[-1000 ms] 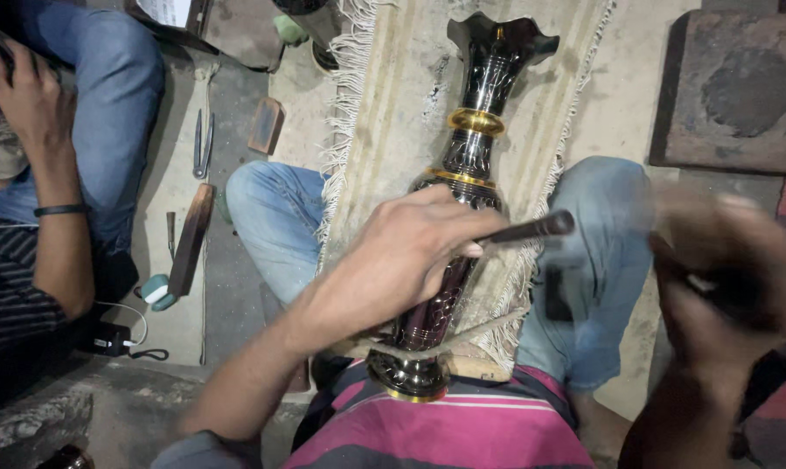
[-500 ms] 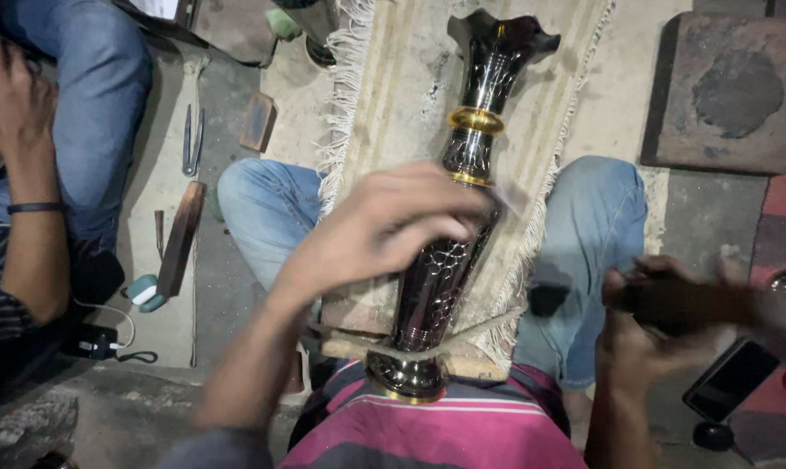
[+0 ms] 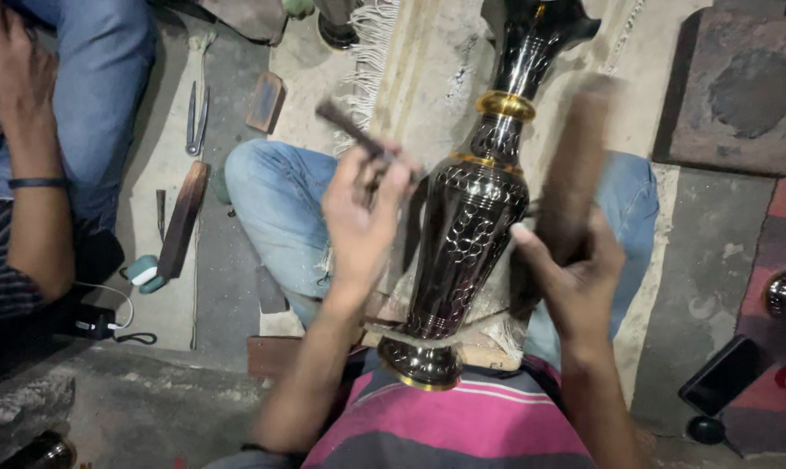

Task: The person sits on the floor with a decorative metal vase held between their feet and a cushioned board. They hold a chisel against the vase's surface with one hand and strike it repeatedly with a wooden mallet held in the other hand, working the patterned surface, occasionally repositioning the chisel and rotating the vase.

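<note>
A tall dark engraved metal vase with gold bands lies along my lap, its base against my chest and its mouth pointing away. My left hand grips a thin dark chisel just left of the vase's body. To the right of the vase, my right hand holds a brown wooden mallet raised and blurred. My knees in blue jeans sit on either side of the vase.
Another person sits at the left. On the floor between us lie a wooden block, metal pliers and a small brown block. A dark phone lies at the lower right, a fringed mat under the vase.
My left hand lifted off the vase neck and moved left, now holding the chisel. My right hand swung the mallet in from the far right to beside the vase.
</note>
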`<state>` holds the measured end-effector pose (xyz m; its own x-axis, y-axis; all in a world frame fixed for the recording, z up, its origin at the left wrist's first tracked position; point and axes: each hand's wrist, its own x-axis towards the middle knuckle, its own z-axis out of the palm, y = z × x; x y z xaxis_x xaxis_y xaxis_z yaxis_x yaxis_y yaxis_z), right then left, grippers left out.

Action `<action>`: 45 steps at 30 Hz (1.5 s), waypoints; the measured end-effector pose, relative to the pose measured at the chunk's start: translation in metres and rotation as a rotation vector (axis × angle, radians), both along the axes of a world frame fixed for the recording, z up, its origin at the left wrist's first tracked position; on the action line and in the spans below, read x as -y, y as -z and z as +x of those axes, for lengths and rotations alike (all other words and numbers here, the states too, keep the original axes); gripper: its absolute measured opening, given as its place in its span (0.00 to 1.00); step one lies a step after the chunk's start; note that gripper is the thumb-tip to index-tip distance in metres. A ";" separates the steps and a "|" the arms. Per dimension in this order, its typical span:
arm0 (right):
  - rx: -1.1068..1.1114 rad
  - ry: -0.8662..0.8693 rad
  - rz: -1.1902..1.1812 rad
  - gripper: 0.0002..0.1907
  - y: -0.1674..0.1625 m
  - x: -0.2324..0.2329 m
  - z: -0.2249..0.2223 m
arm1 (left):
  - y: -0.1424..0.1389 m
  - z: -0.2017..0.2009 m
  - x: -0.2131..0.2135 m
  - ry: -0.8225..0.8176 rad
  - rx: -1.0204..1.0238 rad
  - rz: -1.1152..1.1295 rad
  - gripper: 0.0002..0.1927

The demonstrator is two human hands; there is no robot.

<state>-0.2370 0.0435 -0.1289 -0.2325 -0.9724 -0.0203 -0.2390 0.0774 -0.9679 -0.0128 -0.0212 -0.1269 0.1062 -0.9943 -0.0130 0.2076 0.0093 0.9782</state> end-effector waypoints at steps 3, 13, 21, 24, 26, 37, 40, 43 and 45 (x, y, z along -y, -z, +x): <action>-0.096 0.020 0.062 0.17 -0.008 0.000 0.001 | -0.010 -0.001 0.008 0.062 -0.069 0.035 0.15; -0.073 0.029 -0.051 0.27 -0.012 -0.003 0.002 | -0.002 -0.011 -0.009 -0.075 -0.005 -0.041 0.18; -0.261 -0.103 0.020 0.32 -0.032 0.022 0.004 | 0.038 -0.049 0.070 0.038 -0.264 -0.176 0.18; -0.223 -0.119 0.015 0.35 -0.039 0.026 0.003 | 0.034 -0.047 0.071 0.074 -0.413 -0.104 0.20; -0.130 -0.152 -0.025 0.36 -0.039 0.027 0.003 | 0.031 -0.042 0.071 0.086 -0.453 -0.093 0.22; 0.007 -0.065 -0.001 0.31 -0.040 0.018 0.001 | -0.012 -0.021 0.039 0.032 -0.208 -0.110 0.17; 0.137 0.093 -0.071 0.31 -0.039 0.002 -0.004 | -0.035 0.000 -0.011 0.184 -0.047 -0.032 0.16; 0.190 0.029 -0.147 0.28 -0.022 -0.004 -0.004 | -0.045 -0.004 -0.048 0.214 0.133 0.035 0.18; 0.087 -0.066 -0.176 0.23 -0.009 -0.003 -0.006 | -0.049 -0.013 -0.061 0.168 0.266 0.031 0.18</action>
